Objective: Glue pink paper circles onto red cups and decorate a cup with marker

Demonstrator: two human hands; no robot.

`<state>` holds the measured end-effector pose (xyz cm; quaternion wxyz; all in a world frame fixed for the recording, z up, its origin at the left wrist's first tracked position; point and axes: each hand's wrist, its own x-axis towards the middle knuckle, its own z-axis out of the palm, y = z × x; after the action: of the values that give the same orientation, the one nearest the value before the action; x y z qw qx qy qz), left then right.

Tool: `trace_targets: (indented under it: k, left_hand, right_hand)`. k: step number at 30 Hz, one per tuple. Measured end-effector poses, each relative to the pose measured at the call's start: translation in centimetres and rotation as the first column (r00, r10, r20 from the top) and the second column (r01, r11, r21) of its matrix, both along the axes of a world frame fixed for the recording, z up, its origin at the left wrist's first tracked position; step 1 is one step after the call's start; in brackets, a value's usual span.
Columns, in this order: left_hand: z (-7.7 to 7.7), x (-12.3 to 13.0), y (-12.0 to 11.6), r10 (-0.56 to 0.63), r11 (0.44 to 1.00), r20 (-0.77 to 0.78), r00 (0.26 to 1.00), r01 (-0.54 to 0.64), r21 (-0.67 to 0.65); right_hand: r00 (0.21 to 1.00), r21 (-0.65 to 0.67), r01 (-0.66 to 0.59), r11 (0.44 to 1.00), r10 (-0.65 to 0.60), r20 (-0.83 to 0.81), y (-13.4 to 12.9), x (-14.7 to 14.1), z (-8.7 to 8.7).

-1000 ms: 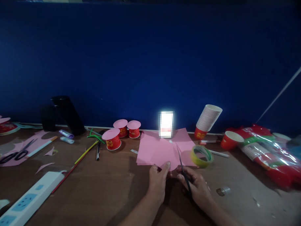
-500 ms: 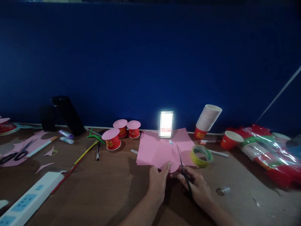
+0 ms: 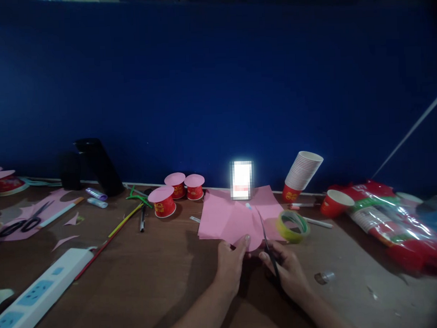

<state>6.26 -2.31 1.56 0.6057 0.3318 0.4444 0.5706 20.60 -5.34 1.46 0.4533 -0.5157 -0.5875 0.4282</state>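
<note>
My left hand (image 3: 233, 259) pinches a rounded piece of pink paper (image 3: 254, 239) by its near edge, thumb on top. In my right hand (image 3: 282, 264) is a pair of black-handled scissors (image 3: 266, 239), blades pointing up and away along the right side of that piece. Behind both hands lies a stack of pink paper sheets (image 3: 216, 216), and the held piece blends into it in colour. A roll of yellow tape (image 3: 293, 227) rests at the stack's right corner. The fingers beneath the paper are hidden.
Red cups topped with pink discs (image 3: 164, 206) stand left of the stack. A tilted tower of paper cups (image 3: 304, 171), a single red cup (image 3: 336, 204) and a plastic-wrapped pack (image 3: 381, 220) are on the right. A power strip (image 3: 47, 285) and other scissors (image 3: 27, 223) lie left.
My right hand and the scissors have shifted very slightly to the right. The left hand keeps its pinch on the paper, almost unmoved.
</note>
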Motion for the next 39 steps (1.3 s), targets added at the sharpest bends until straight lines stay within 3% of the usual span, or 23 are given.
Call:
trace_targets:
  k: [14, 21, 32, 39]
  left_hand:
    - [-0.12, 0.12, 0.00, 0.024, 0.999, 0.055, 0.998, -0.021, -0.049]
    - [0.55, 0.04, -0.10, 0.008, 1.000, 0.112, 0.994, -0.006, -0.019]
    - [0.04, 0.12, 0.11, 0.040, 0.998, 0.085, 0.996, -0.035, -0.061]
    - [0.51, 0.03, 0.09, 0.057, 0.993, 0.058, 0.997, -0.051, -0.108]
  right_hand:
    - [0.997, -0.001, 0.027, 1.000, -0.026, 0.068, 0.06, 0.37, -0.02]
    - [0.997, -0.005, 0.024, 1.000, -0.023, 0.070, 0.14, 0.31, 0.05]
    - [0.999, -0.035, 0.026, 0.999, -0.025, 0.034, 0.03, 0.32, -0.31]
    - [0.999, -0.048, 0.021, 0.999, -0.019, 0.046, 0.10, 0.28, -0.18]
